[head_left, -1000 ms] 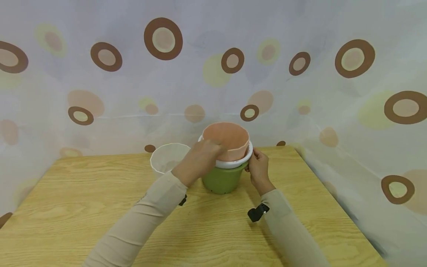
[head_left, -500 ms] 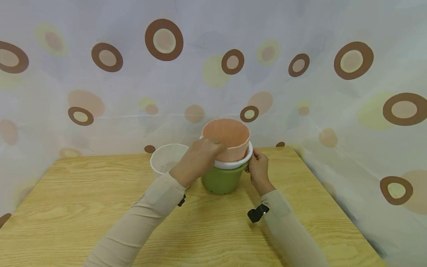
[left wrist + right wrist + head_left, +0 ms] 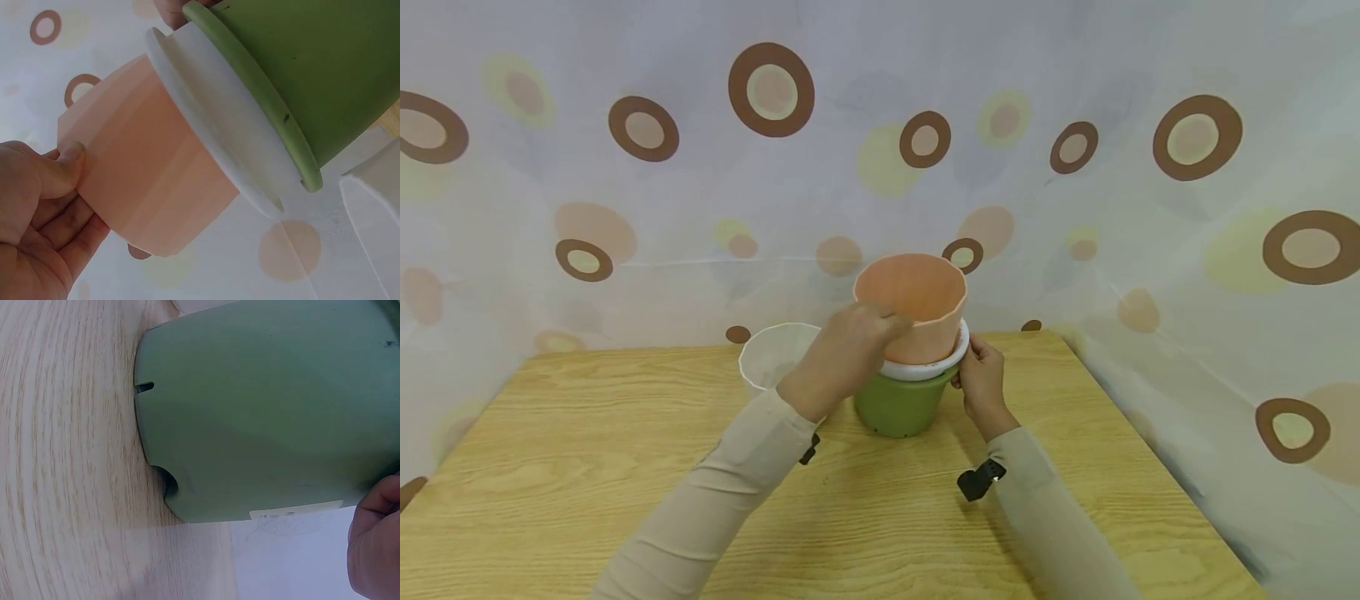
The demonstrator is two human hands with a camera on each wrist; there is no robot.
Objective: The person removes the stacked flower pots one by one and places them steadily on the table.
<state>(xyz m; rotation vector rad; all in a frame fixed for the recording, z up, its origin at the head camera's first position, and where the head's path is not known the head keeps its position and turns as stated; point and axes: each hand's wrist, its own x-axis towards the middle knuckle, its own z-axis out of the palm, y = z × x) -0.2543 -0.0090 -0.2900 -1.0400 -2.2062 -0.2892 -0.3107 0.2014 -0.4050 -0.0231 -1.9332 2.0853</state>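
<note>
Two sleeved arms (image 3: 715, 483) reach over the wood table (image 3: 587, 450). Left hand (image 3: 853, 342) pinches the near rim of the peach pot (image 3: 925, 292), partway inside the white pot (image 3: 925, 369), between both hands. Right hand (image 3: 983, 379) grips the rim of the green pot (image 3: 901, 407), which holds the white one. Cream pot (image 3: 771, 354) stands just left. Table runs out both sides; patterned wall (image 3: 685, 192) behind the back edge (image 3: 640, 350).
</note>
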